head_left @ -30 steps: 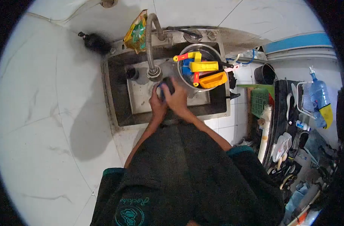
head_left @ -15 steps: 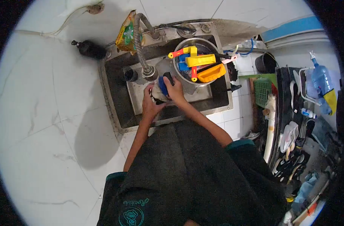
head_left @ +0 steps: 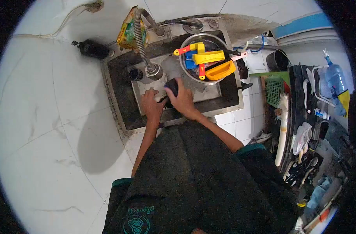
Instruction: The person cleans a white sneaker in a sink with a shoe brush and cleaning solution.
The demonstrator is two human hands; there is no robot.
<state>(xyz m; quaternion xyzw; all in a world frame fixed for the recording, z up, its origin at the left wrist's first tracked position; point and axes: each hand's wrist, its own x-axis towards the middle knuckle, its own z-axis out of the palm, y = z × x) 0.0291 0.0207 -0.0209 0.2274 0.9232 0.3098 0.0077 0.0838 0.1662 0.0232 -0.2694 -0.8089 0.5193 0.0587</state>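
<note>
Left hand (head_left: 152,106): fingers blurred; the pale item (head_left: 159,96) beneath them is mostly covered, its kind indeterminate. Right hand (head_left: 182,100): wraps a dark object (head_left: 171,87), lower part hidden; bristles or other surface detail not resolvable. Basin floor (head_left: 203,90) partly obscured by both hands. Metal bowl (head_left: 184,70): contents overlap, lowest pieces unidentifiable. Pouch (head_left: 125,36): print illegible, right side behind the faucet hose (head_left: 138,34). Shirt (head_left: 193,175): cut off at bottom edge.

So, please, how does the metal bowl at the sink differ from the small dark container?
The metal bowl is silvery and wide, while the dark container is blackish and much smaller. The metal bowl holds yellow, orange and blue items; the dark container's inside is too dark to judge. Both look round and are at the sink.
</note>
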